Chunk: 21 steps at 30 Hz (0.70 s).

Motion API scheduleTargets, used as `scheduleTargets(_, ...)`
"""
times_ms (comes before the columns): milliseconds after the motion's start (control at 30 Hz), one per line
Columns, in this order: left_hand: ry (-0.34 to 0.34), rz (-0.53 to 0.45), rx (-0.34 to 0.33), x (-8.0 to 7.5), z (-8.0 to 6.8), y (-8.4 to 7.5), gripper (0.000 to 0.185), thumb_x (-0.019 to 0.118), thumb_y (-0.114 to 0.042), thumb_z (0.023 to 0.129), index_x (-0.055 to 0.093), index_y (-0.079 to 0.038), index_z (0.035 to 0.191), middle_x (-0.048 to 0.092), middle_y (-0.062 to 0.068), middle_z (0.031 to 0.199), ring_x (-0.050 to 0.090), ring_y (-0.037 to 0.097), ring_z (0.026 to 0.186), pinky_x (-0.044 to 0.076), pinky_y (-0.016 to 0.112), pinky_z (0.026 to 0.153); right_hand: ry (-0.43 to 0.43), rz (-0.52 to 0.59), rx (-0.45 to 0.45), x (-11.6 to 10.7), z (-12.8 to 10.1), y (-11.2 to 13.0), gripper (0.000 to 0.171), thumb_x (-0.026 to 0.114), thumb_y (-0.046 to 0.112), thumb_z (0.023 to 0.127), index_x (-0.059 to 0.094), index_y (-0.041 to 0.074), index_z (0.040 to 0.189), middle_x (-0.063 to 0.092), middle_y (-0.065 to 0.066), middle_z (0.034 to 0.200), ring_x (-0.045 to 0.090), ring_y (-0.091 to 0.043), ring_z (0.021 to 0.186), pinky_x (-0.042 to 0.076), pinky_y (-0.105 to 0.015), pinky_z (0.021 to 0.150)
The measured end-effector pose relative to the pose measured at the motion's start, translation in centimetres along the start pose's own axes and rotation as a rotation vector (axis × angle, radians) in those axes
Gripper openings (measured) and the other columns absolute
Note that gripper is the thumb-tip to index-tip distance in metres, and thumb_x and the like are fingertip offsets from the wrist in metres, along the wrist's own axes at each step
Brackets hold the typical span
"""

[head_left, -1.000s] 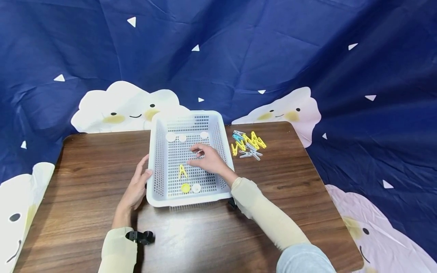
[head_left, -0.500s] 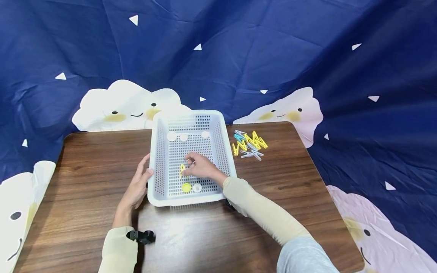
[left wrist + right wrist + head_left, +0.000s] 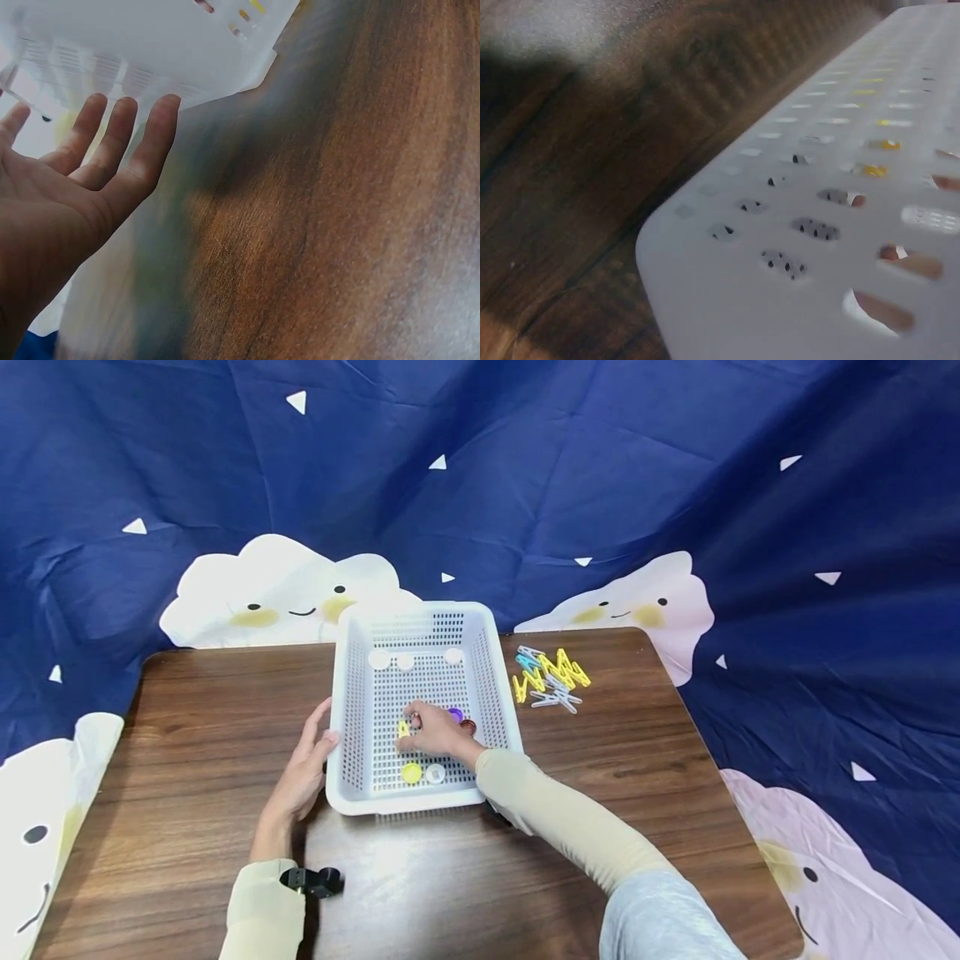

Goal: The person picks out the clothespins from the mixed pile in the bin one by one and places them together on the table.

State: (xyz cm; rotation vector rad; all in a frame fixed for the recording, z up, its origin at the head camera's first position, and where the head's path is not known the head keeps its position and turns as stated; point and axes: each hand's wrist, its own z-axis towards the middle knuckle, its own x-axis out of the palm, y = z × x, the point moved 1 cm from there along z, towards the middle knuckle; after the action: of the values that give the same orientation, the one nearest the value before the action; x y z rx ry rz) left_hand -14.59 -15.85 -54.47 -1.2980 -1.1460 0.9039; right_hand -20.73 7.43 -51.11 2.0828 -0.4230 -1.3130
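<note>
Head view. We find a white perforated basket [image 3: 420, 702] standing on the wooden tabletop [image 3: 187, 752], roughly at its middle. The right hand [image 3: 435, 733] reaches inside it, fingers curled, and pinches a small yellow clothespin [image 3: 403, 728] lying on the basket floor. Beside the hand lie a purple cap [image 3: 455, 714] and a reddish cap [image 3: 468, 726]; nearer the person lie a yellow cap [image 3: 411, 772] and a white cap [image 3: 435, 772]; three white caps [image 3: 405, 659] sit along the far wall. The left hand [image 3: 303, 768] rests with fingers straight against the basket's left outer wall. A pile of clothespins [image 3: 550, 678] lies on the tabletop, to the right of the basket and apart from it.

Left wrist view. We see the left hand [image 3: 82, 180] spread, palm up, fingertips [image 3: 163, 112] touching or nearly touching the basket [image 3: 150, 45] wall; the picture is blurred.

Right wrist view. Only the basket [image 3: 817, 247] corner and the tabletop [image 3: 577, 165] show; the hand itself is out of view.

Judgement. We judge the clothespin to be light, stiff plastic, sprung and somewhat slick; it is best taken across its flat sides near the middle, clear of the jaws. The basket looks light and liable to slide, so bracing its wall seems prudent.
</note>
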Motion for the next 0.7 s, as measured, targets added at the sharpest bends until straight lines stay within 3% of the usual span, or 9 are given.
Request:
scheduleTargets(300, -0.004, 0.003, 0.001, 0.13, -0.06, 0.06, 0.062, 0.039, -0.035, 0.11, 0.009, -0.028, 0.163, 0.033, 0.03, 0.146, 0.053, 0.028, 0.118, 0.053, 0.037, 0.087, 0.0, -0.083, 0.011, 0.82, 0.16, 0.23, 0.06, 0.081, 0.032, 0.087, 0.058, 0.005, 0.135, 0.052, 0.0, 0.092, 0.047, -0.012, 0.079, 0.042, -0.026, 0.074)
scheduleTargets(533, -0.006, 0.003, -0.001, 0.14, -0.08, 0.0, 0.061, 0.039, -0.036, 0.11, 0.009, -0.029, 0.163, 0.032, 0.029, 0.148, 0.05, 0.031, 0.121, 0.052, 0.038, 0.088, -0.026, -0.161, 0.002, 1.14, 0.43, 0.42, 0.045, 0.084, 0.026, 0.084, 0.063, 0.007, 0.119, 0.051, 0.002, 0.086, 0.047, -0.012, 0.077, 0.041, -0.025, 0.07)
scheduleTargets(700, -0.006, 0.002, -0.005, 0.19, -0.06, -0.01, 0.061, 0.039, -0.036, 0.11, 0.009, -0.03, 0.163, 0.033, 0.03, 0.147, 0.049, 0.037, 0.122, 0.052, 0.04, 0.087, -0.017, -0.147, 0.019, 1.05, 0.43, 0.51, 0.038, 0.083, 0.017, 0.081, 0.064, 0.01, 0.113, 0.049, 0.003, 0.082, 0.045, -0.011, 0.073, 0.039, -0.023, 0.065)
